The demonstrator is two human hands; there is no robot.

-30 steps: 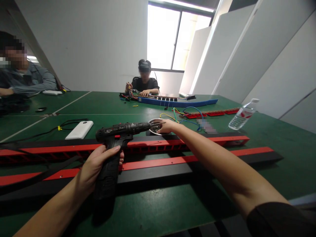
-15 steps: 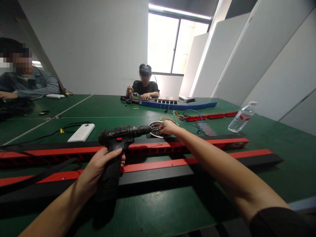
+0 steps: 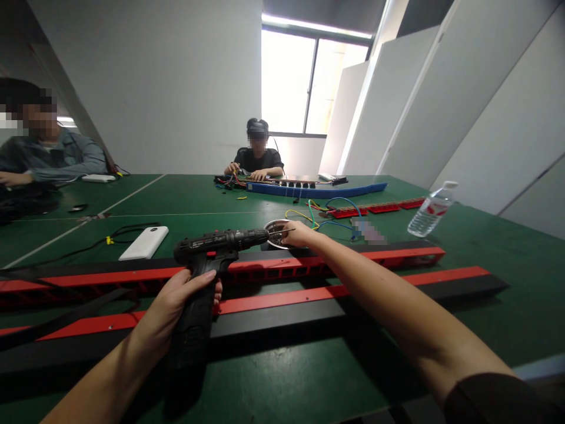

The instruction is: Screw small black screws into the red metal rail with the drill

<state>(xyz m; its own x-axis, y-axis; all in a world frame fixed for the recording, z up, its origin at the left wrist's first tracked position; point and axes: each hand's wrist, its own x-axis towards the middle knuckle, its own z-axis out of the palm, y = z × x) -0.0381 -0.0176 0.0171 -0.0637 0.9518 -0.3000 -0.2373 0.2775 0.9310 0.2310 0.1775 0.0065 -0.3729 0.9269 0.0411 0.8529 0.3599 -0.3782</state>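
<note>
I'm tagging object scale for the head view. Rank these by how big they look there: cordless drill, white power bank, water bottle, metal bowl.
1. cordless drill, though it is nearest the camera.
2-3. white power bank and water bottle: about alike.
4. metal bowl, partly hidden.

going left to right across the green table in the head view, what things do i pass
white rectangular power bank → black and red cordless drill, gripped in the left hand → small round metal bowl → clear plastic water bottle
</note>
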